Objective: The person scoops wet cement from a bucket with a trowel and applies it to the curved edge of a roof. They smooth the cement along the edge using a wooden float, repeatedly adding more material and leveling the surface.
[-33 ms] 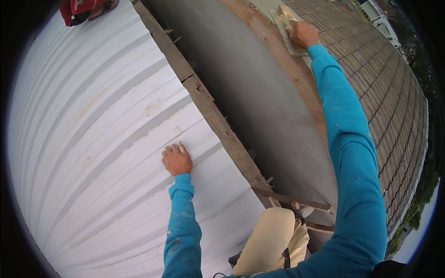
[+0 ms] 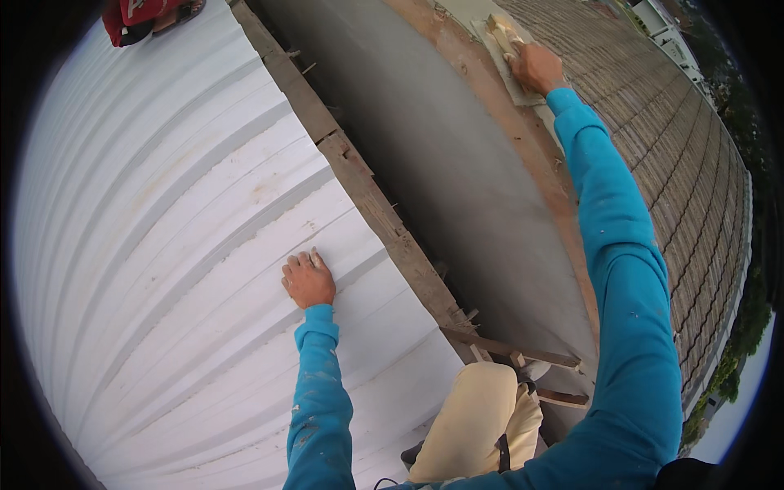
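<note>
In the head view, your right hand [image 2: 536,67] is closed around the pale handle [image 2: 504,30] of a flat float [image 2: 496,53], up near the top of the picture. The float lies along the top edge of the grey wall [image 2: 457,163], over the bare brown strip [image 2: 535,147] and just beside the tiled roof [image 2: 653,163]. Its face looks pressed flat to that edge, though you cannot tell for certain from above.

Expect the float to feel light and stiff, awkward mainly because your arm is stretched so far out. Any wet mix under its face would likely drag on it, and a damp handle could turn slippery. Take hold around the middle of the handle, fingers wrapped clear of the plate, so that it does not tip.

Your left hand [image 2: 309,279] holds nothing; it rests palm down, fingers loosely spread, on the white ribbed sheet [image 2: 204,269] (smooth metal by its look, so a poor anchor). The wooden beam [image 2: 363,180] runs along the sheet's edge, between it and the wall.
</note>
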`<state>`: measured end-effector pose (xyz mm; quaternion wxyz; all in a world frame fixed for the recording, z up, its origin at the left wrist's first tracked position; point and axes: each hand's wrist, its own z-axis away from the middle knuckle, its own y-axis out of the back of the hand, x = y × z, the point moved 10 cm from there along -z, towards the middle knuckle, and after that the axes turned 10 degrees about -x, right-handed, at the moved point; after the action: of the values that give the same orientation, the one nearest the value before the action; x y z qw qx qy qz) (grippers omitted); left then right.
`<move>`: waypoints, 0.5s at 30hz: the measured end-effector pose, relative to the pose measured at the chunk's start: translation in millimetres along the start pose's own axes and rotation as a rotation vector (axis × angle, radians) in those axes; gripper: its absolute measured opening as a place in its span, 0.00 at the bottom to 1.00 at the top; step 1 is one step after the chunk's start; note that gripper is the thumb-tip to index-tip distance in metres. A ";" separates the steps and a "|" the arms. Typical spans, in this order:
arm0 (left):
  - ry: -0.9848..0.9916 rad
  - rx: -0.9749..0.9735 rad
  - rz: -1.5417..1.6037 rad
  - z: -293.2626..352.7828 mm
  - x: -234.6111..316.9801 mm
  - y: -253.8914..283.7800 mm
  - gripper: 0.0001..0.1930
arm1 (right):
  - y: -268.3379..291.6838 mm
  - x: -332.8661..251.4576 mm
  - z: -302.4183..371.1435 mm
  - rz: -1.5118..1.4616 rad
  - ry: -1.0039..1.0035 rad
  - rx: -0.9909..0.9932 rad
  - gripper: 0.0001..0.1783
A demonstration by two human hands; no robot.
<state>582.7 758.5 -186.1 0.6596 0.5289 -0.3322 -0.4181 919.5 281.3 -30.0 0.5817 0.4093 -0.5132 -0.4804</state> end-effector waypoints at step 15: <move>-0.046 0.054 0.015 -0.6 20.0 2.1 0.20 | -5.3 80.9 -26.6 -0.052 -0.086 0.208 0.27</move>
<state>592.2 740.9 -184.2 0.6403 0.5345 -0.3623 -0.4160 946.0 200.6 -22.4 0.5010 0.4597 -0.5738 -0.4565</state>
